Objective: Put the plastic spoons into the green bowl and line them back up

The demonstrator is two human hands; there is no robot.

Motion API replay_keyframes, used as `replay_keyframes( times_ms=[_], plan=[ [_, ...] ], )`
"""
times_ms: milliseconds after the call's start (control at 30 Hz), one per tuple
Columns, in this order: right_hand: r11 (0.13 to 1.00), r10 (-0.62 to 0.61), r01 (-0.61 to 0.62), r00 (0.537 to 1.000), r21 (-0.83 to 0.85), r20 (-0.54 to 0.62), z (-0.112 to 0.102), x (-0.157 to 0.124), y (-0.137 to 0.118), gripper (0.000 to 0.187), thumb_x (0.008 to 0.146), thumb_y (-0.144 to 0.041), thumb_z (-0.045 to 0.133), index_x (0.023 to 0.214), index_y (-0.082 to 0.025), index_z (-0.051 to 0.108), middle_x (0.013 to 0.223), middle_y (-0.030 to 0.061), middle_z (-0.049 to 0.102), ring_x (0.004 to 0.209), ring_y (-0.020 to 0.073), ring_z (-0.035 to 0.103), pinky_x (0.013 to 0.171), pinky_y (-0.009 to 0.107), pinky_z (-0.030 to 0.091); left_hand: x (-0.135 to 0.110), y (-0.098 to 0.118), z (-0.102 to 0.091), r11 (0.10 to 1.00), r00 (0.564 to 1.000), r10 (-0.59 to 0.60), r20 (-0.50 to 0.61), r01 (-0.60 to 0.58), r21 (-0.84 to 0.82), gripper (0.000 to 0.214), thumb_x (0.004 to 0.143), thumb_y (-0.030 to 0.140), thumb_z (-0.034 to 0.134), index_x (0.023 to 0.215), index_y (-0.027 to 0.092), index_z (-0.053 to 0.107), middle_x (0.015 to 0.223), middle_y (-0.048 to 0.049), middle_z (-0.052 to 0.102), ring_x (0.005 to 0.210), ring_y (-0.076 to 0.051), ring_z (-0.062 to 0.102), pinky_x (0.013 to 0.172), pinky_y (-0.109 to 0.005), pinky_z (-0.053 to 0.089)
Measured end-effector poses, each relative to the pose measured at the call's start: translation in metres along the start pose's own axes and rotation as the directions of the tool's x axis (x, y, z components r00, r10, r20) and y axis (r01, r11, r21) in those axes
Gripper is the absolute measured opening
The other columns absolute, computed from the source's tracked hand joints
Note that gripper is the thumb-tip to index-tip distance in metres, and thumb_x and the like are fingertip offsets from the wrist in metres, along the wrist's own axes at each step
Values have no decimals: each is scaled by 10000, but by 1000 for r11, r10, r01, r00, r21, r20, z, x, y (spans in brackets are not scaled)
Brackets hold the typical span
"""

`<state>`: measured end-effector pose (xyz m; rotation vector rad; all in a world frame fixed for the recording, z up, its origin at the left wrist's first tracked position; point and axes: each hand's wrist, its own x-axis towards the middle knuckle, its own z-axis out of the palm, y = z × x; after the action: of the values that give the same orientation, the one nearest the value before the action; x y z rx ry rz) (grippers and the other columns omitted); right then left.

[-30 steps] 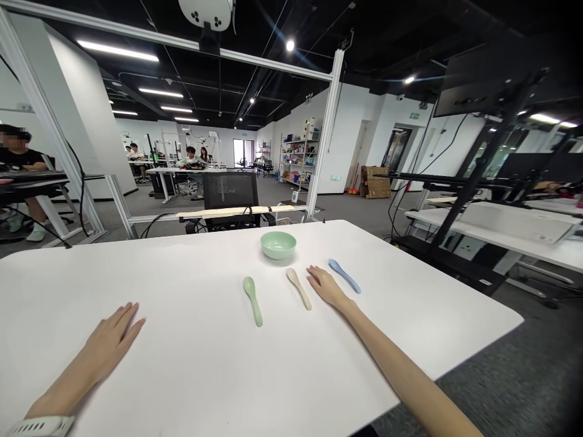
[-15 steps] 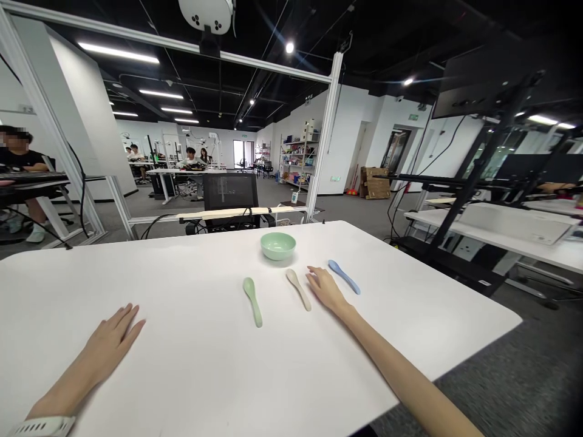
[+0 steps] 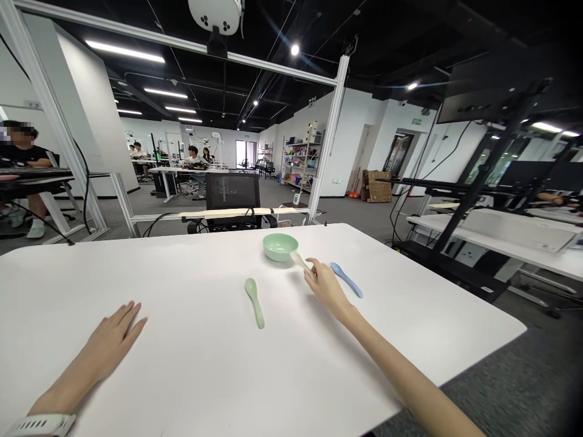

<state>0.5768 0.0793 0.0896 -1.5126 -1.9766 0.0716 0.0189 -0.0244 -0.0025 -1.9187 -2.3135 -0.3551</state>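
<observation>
Between the fingers of my right hand (image 3: 328, 284) is the cream spoon (image 3: 300, 263), raised off the table with its bowl end toward the green bowl (image 3: 280, 247). My fingers cover most of its handle. Just right of that hand lies a blue spoon (image 3: 347, 280), slanting down to the right. A green spoon (image 3: 254, 303) rests on the table left of my right hand. My left hand (image 3: 109, 340) lies flat at the left, fingers stretched out and holding nothing.
The white table (image 3: 191, 364) has rounded corners. Behind its far edge stand a metal frame (image 3: 325, 145) and a black office chair (image 3: 232, 191). Another desk (image 3: 496, 240) is at the right. A person (image 3: 22, 155) sits at the far left, with several others farther back.
My right hand has closed on the cream spoon and lifted it from the table. The green bowl, the other spoons and my left hand stay in place; the view has shifted slightly.
</observation>
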Motion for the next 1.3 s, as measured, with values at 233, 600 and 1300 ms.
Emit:
replay_keyframes(
  times_ms=[233, 600, 1300],
  plan=[
    [987, -35, 37, 999, -154, 18, 7, 87, -23, 316, 1047, -180, 527, 1257, -147, 760, 1091, 163, 802, 1129, 310, 660, 974, 371, 468, 0, 4, -4, 998, 1000, -11, 13, 12, -61, 797, 969, 507, 264, 1572, 61, 534, 1679, -200, 512, 1608, -332, 424, 1291, -544, 376],
    [950, 58, -31, 995, -311, 77, 48, 123, -29, 323, 1036, -128, 533, 1288, -124, 735, 1198, 182, 805, 1221, 306, 671, 1041, 377, 419, -2, 8, -9, 999, 1000, 15, 22, -14, -45, 770, 951, 474, 269, 1540, 100, 593, 1641, -190, 569, 1588, -341, 447, 1279, -559, 390],
    [997, -11, 24, 984, -72, 178, 30, -19, 70, 502, 1060, -354, 488, 1453, -99, 669, 1555, 213, 626, 1492, 356, 550, 1250, 484, 408, -6, 16, -12, 998, 999, -34, 30, 36, -59, 761, 1024, 460, 209, 1594, 37, 483, 1721, -175, 451, 1630, -317, 382, 1306, -515, 323]
  ],
)
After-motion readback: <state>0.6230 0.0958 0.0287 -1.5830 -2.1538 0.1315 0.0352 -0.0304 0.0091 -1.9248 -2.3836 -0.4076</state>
